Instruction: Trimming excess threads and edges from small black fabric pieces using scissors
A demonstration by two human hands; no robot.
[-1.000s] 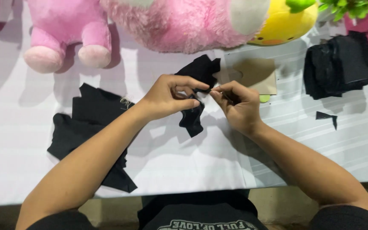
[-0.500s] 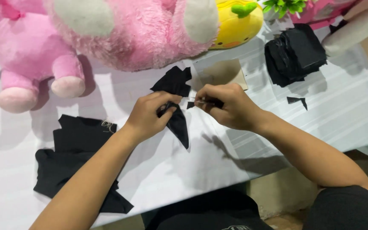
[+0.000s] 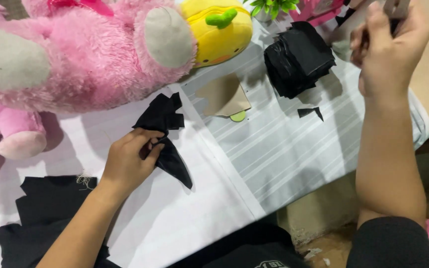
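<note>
Both hands grip: left black fabric mid-table, right something unclear beyond its edge.

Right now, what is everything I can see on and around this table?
pink plush toy: one large, pink with pale foot pads, top left
smaller pink plush: one, pink, far left, partly cut off
yellow plush toy: one, yellow with a green tuft, top centre
green plant: one, top edge
black fabric stack: one pile, black, upper right of the table
black fabric scrap: one small, below the stack
brown paper piece: one, tan, table centre
black cloth pile: one, bottom left
white table cover: one, white, partly striped
black fabric piece: one, in the left hand
left hand: gripping the fabric piece
right hand: raised top right, closed; what it holds is unclear
</note>
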